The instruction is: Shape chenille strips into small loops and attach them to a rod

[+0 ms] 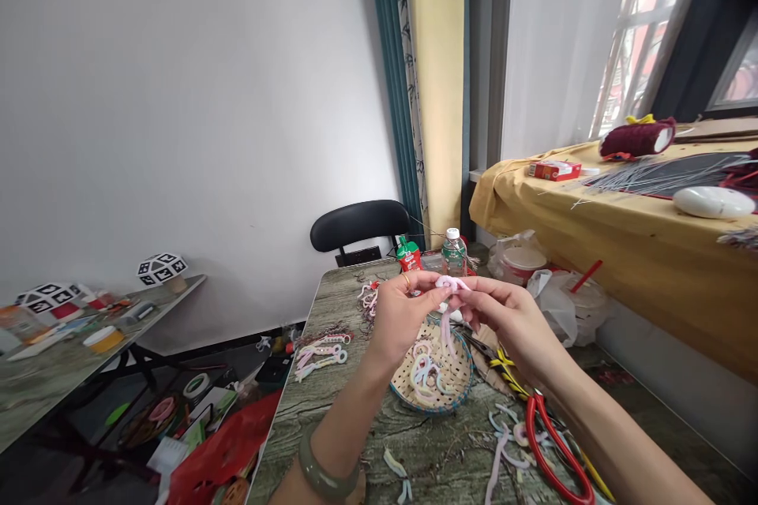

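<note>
A coiled pale pink pipe cleaner [451, 284] is pinched between my two hands, with fuzzy ends hanging down below it. My left hand [408, 304] grips its left side between thumb and forefinger. On the right side, my right hand [494, 301] holds it with the fingertips. Beneath them, a round woven basket [403, 390] with a blue-bound rim contains several bent pastel pipe cleaners [427, 379]. Pliers with red handles [553, 450] and a tool with yellow-and-black handles [509, 371] lie near my right forearm.
Twisted pastel pieces [323, 355] lie at the table's left edge, and loose ones [503, 442] lie in front. Behind my hands stand a bottle [454, 252] and a red-green pouch [408, 254]. Plastic-bagged cups [583, 304] are at right; a black chair [361, 225] is beyond the table.
</note>
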Demonstrator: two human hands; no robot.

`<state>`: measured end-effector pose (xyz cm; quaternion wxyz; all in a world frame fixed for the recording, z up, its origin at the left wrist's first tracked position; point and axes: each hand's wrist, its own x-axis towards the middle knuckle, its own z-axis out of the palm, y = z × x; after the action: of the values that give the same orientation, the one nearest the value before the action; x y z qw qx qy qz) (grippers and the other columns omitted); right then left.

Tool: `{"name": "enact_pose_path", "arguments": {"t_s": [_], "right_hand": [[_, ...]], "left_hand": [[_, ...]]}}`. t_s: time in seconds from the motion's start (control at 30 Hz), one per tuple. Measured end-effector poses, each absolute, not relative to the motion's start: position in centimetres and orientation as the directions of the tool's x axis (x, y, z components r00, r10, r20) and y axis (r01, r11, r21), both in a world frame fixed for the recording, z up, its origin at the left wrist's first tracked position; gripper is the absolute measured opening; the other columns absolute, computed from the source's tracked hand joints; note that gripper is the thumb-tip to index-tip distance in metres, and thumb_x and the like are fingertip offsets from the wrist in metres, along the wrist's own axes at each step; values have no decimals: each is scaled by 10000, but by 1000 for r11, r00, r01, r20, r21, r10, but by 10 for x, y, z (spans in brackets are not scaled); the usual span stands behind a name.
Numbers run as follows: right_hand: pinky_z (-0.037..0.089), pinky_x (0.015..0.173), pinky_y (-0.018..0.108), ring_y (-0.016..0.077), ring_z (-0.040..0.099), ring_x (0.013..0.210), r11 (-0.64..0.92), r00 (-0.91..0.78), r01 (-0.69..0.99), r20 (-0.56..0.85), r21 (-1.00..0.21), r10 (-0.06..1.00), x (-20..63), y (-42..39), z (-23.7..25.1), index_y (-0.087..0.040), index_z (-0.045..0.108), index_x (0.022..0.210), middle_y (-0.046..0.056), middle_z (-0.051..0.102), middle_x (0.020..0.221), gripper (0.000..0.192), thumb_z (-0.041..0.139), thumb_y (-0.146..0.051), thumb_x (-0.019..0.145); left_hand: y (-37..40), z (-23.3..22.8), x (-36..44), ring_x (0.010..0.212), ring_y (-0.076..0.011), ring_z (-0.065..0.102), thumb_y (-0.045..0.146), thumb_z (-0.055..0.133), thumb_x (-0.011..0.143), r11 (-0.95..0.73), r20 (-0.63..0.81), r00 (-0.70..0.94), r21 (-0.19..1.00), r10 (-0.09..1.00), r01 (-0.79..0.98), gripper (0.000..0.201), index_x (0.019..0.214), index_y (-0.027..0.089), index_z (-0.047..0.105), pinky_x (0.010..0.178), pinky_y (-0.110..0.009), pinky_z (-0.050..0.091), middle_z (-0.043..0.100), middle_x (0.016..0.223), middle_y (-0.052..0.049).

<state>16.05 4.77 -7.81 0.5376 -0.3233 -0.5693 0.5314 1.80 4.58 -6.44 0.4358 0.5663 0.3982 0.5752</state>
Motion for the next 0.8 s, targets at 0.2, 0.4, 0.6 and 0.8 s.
{"name": "enact_pose_path", "arguments": {"t_s": [0.2, 0.4, 0.6, 0.8], "right_hand": [[364, 512, 223, 104, 468, 554, 271, -265, -84, 284, -959, 922, 165, 52, -77, -144, 668, 723, 7, 599, 637, 243, 584, -357, 807], [382, 503, 226, 114, 492, 552, 404, -166, 38, 393, -914, 904, 161, 49, -84, -211, 514, 1040, -20, 593, 676, 257, 563, -365, 840], [376, 471, 236, 112, 466, 495, 510, -123, 213, 495, -833, 860, 163, 43, -86, -228, 588, 971, -24, 573, 623, 195, 556, -374, 846], [400, 503, 262, 121, 455, 508, 550, -70, 358, 566, -755, 822, 166, 42, -83, -203, 626, 955, 6, 598, 676, 193, 554, -347, 848]], "left_hand": [[47, -59, 20, 630, -87, 492, 140, 701, 645, -313, 315, -29, 948, 949, 53, 33, 656, 151, 672, 637, -226, 395, 602, 629, 18], [53, -59, 22, 586, -92, 499, 179, 671, 666, -169, 168, 40, 986, 985, 12, 66, 687, 119, 654, 528, -222, 382, 604, 645, -14], [53, -53, 14, 656, -91, 530, 214, 676, 689, -20, 52, 234, 990, 971, -138, 110, 754, 126, 676, 531, -196, 407, 615, 752, -33], [56, -56, 9, 751, -121, 554, 253, 710, 687, 70, 19, 332, 965, 943, -254, 158, 794, 137, 703, 634, -237, 467, 628, 832, -59]]}}
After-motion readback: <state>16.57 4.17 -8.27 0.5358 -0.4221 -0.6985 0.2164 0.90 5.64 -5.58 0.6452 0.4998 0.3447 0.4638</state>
